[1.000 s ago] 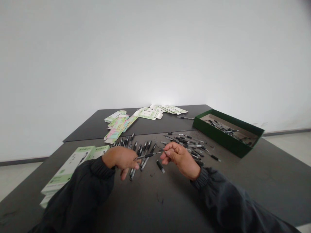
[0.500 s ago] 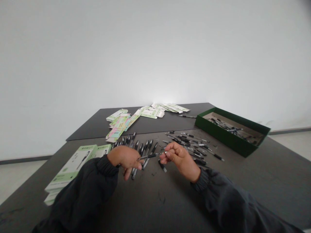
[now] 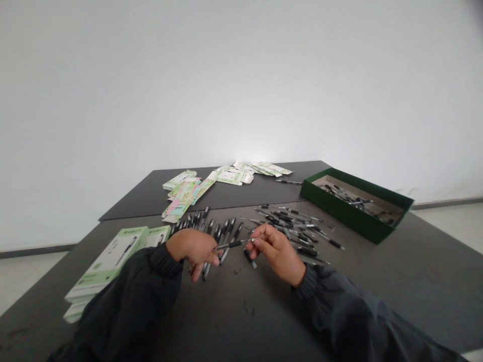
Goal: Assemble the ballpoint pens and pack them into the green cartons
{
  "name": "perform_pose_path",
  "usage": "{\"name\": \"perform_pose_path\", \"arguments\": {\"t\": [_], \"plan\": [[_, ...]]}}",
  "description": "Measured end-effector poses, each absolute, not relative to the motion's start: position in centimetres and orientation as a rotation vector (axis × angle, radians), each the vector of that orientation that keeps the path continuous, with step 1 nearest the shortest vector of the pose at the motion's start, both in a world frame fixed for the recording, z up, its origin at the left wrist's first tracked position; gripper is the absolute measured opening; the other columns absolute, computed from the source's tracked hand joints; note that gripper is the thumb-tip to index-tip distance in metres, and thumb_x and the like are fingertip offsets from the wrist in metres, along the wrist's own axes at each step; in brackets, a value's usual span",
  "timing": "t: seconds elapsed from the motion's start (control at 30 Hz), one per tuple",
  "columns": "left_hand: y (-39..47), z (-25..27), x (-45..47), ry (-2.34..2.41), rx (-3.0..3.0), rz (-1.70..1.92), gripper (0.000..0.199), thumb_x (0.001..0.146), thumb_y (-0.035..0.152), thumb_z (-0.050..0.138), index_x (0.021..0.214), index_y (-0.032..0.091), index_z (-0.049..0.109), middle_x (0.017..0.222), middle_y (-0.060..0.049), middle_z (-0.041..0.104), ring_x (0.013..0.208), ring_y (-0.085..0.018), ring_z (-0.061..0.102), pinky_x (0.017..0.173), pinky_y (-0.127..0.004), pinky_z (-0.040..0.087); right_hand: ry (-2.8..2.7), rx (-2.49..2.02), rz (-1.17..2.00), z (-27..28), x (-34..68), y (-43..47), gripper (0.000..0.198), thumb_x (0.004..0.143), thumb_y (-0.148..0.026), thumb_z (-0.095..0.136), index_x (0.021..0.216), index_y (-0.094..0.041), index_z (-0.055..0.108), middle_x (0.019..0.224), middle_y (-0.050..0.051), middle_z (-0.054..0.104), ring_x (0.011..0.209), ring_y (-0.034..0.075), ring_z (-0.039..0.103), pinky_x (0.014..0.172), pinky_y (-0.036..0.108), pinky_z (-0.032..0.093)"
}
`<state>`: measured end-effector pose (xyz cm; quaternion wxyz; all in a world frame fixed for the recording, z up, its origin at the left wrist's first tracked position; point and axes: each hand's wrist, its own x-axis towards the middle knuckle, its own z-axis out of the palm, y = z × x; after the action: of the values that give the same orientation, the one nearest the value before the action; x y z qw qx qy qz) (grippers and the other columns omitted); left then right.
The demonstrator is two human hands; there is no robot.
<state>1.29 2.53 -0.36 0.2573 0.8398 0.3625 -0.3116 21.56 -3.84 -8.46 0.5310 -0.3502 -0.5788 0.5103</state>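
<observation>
A pen (image 3: 234,244) with a black grip lies nearly level between my two hands, above the table. My left hand (image 3: 195,249) is closed on its left end. The thumb and finger of my right hand (image 3: 277,251) pinch at its right end, where a small silvery tip shows. Just under my right fingertips a black pen cap (image 3: 249,258) lies on the table. Behind and below my left hand several capped pens (image 3: 223,232) lie side by side. Past my right hand is a loose pile of uncapped pens (image 3: 298,221).
Green-and-white pen boxes (image 3: 113,256) are stacked at the left. Flattened cartons (image 3: 181,198) lie farther back, with more cartons (image 3: 232,175) near the wall. A green box (image 3: 349,213) holding pens stands at the right. A seam crosses the dark table (image 3: 241,322).
My hands keep their hold on the pen, with only a slight shift of the right hand. The whole view has moved a little.
</observation>
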Motion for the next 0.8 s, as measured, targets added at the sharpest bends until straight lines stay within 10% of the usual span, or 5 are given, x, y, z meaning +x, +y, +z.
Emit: {"name": "perform_pose_path", "arguments": {"t": [0.37, 0.8], "plan": [[2.18, -0.48, 1.82, 1.014, 2.215, -0.908, 0.050, 0.087, 0.029, 0.038, 0.040, 0.017, 0.053, 0.066, -0.014, 0.071, 0.064, -0.018, 0.065, 0.057, -0.021, 0.044, -1.571, -0.954, 1.002, -8.89, 21.34, -4.29, 0.008, 0.087, -0.027, 0.048, 0.089, -0.019, 0.049, 0.078, 0.002, 0.061, 0.063, 0.012, 0.056, 0.059, 0.026, 0.044], [1.61, -0.10, 2.21, 1.039, 2.188, -0.898, 0.026, 0.086, 0.027, 0.041, 0.088, 0.013, 0.063, 0.067, -0.011, 0.072, 0.066, -0.020, 0.067, 0.053, -0.022, 0.043, -1.715, -1.089, 0.801, -8.38, 21.57, -4.82, 0.007, 0.087, -0.023, 0.047, 0.086, -0.018, 0.052, 0.073, 0.000, 0.060, 0.063, 0.011, 0.054, 0.060, 0.023, 0.040]]}}
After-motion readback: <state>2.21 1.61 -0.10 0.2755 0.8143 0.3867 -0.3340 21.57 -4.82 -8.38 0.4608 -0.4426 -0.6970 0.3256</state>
